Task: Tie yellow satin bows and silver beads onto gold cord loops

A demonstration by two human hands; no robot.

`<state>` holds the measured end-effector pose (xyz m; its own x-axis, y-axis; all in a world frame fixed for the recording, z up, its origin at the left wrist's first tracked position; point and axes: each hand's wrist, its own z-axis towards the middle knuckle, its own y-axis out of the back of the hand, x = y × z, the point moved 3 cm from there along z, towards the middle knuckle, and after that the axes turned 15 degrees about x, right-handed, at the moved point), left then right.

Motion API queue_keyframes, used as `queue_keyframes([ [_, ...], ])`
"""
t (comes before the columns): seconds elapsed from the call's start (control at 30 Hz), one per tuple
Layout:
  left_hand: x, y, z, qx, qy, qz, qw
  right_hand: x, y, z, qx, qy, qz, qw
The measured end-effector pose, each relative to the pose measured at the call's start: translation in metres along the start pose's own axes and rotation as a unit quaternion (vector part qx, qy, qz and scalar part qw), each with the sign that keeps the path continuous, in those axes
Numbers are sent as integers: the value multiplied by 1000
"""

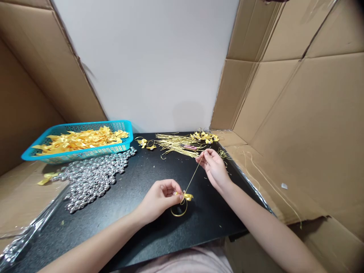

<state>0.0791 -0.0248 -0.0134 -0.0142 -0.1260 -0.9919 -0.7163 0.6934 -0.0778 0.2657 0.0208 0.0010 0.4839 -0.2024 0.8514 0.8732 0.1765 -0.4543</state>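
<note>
My left hand is closed in a pinch on a small yellow ribbon bow with a gold loop hanging under it, just above the black table. My right hand is closed, pinching the far end of a thin gold cord that runs taut from the bow up to its fingers. Behind the right hand lies a bundle of gold cords.
A turquoise basket full of yellow ribbon bows stands at the back left. A heap of silver beads spreads in front of it. Finished bows lie at the back right. Cardboard walls close in both sides.
</note>
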Motion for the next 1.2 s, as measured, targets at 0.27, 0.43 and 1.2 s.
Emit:
queue_keyframes([
  [0.27, 4, -6, 0, 54, 8, -28, 998, 13, 17, 6, -47, 37, 21, 998],
  [0.43, 5, -7, 0, 61, 10, -28, 998, 16, 27, 8, -68, 47, 23, 996],
  [1.2, 10, -6, 2, 84, -8, -62, 995, 19, 35, 13, -114, 47, 78, 989],
])
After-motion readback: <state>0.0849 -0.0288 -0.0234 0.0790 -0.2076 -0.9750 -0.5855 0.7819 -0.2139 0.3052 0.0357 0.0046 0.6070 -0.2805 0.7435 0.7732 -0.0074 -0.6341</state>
